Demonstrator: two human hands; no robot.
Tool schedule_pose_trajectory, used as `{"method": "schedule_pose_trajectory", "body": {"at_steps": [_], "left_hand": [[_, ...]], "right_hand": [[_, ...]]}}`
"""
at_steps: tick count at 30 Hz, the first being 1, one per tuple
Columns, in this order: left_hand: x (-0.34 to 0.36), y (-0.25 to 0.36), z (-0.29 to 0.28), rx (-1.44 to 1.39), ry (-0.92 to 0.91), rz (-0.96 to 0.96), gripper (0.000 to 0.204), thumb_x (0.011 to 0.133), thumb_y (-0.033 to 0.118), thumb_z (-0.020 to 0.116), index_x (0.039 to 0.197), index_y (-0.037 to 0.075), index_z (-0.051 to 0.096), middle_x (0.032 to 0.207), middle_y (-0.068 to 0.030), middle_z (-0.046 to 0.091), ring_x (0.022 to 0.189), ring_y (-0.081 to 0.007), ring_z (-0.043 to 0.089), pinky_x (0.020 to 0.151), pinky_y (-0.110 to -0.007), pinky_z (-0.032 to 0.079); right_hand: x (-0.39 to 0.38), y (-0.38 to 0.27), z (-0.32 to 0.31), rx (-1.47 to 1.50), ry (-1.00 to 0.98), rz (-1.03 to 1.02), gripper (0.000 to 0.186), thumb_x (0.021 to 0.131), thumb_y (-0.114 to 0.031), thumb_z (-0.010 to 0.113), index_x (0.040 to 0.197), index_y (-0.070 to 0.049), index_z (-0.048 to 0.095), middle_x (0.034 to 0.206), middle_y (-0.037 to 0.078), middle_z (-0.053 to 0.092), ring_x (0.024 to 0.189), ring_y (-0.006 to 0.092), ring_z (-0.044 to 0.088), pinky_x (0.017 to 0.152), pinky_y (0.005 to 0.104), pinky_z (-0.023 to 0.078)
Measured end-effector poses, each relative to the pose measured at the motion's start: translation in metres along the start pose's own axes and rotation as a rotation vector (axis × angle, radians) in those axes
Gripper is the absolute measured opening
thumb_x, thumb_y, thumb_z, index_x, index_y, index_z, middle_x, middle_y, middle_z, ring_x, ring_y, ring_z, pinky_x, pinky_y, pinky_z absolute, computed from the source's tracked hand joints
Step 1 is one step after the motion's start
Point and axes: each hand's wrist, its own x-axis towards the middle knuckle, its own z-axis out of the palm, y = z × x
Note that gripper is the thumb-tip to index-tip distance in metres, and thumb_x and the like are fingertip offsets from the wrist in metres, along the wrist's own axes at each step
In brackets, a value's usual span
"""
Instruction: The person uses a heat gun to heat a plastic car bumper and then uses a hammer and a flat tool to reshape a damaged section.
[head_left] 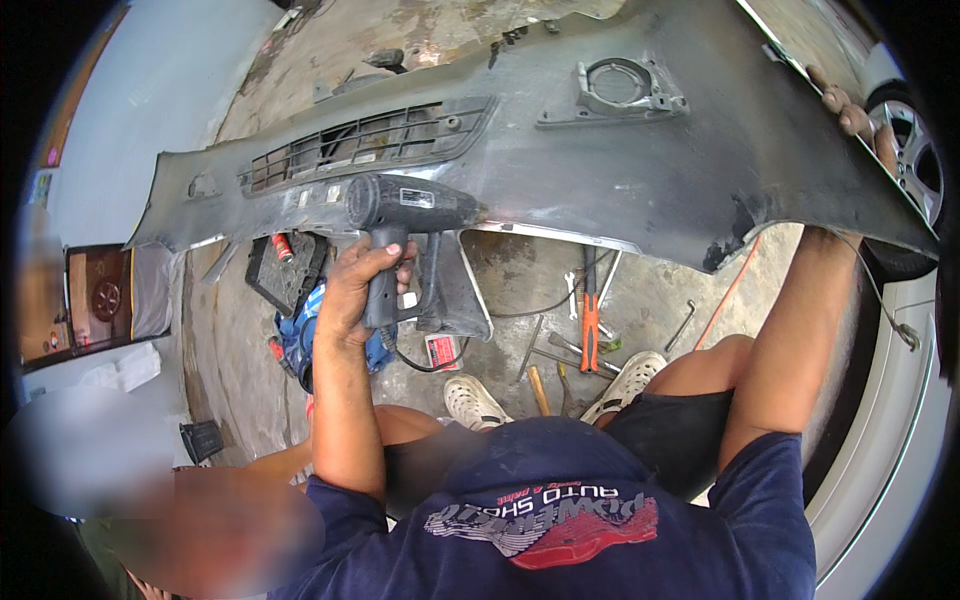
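A large dark grey car bumper cover (720, 150) spans the view, its grille slats at the left and a round fog-light opening right of centre. My left hand (352, 285) is closed round the handle of a black heat gun (410, 203). The nozzle points right, at the bumper's near edge, where the surface looks scuffed and pale; whether it touches cannot be told. My right arm reaches behind the bumper's right end. The fingers of my right hand (857, 121) curl over its far edge and grip it; the palm is hidden.
Between my feet on the concrete lie an orange-and-black handled tool (590, 320), a wrench (572, 296), a wooden handle (539, 390) and an L-shaped bar (682, 324). A black tray (262, 280) sits left. A silver car (885, 400) stands right. Another person (280, 462) is at lower left.
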Motion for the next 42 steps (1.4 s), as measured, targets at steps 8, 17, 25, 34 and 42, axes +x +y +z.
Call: {"method": "schedule_pose_trajectory", "body": {"at_steps": [8, 17, 25, 34, 42], "left_hand": [[0.006, -0.001, -0.002, 0.032, 0.084, 0.013, 0.032, 0.096, 0.012, 0.073, 0.121, -0.003, 0.060, 0.104, -0.0132, 0.072, 0.074, -0.0146, 0.067, 0.062, -0.027, 0.057], [0.009, -0.005, -0.013, 0.107, 0.152, 0.024, 0.034, 0.097, 0.020, 0.073, 0.120, -0.002, 0.063, 0.107, -0.0144, 0.071, 0.077, -0.0135, 0.063, 0.066, -0.028, 0.054], [0.014, -0.007, -0.022, 0.105, 0.203, 0.021, 0.029, 0.096, 0.020, 0.074, 0.113, -0.003, 0.066, 0.104, -0.0138, 0.072, 0.077, -0.0145, 0.064, 0.066, -0.028, 0.054], [0.025, -0.011, -0.039, 0.114, 0.255, 0.020, 0.027, 0.096, 0.019, 0.074, 0.111, -0.003, 0.067, 0.099, -0.0123, 0.071, 0.074, -0.0146, 0.065, 0.062, -0.027, 0.053], [0.039, -0.013, -0.064, 0.091, 0.272, 0.006, 0.023, 0.098, 0.016, 0.071, 0.112, -0.002, 0.064, 0.096, -0.0118, 0.071, 0.073, -0.0145, 0.066, 0.062, -0.027, 0.056]], "right_hand": [[0.001, 0.004, 0.005, 0.042, 0.032, -0.038, 0.056, 0.113, -0.042, 0.032, 0.104, -0.007, 0.075, 0.129, 0.016, 0.069, 0.148, 0.0359, 0.040, 0.129, 0.0516, 0.019], [0.007, 0.010, 0.010, 0.045, 0.091, -0.122, 0.058, 0.114, -0.042, 0.033, 0.092, -0.006, 0.073, 0.111, 0.016, 0.072, 0.135, 0.0362, 0.051, 0.124, 0.0499, 0.029], [0.011, 0.020, -0.007, 0.238, 0.352, -0.225, 0.062, 0.114, -0.042, 0.034, 0.082, -0.004, 0.071, 0.096, 0.016, 0.075, 0.123, 0.0365, 0.061, 0.119, 0.0484, 0.038], [0.013, 0.015, 0.026, 0.067, 0.155, -0.185, 0.065, 0.115, -0.043, 0.033, 0.080, -0.003, 0.071, 0.094, 0.017, 0.075, 0.122, 0.0364, 0.063, 0.117, 0.0484, 0.041], [0.012, 0.016, 0.032, 0.091, 0.134, -0.197, 0.065, 0.116, -0.041, 0.031, 0.082, -0.002, 0.070, 0.096, 0.018, 0.074, 0.121, 0.0358, 0.064, 0.115, 0.0489, 0.044]]}}
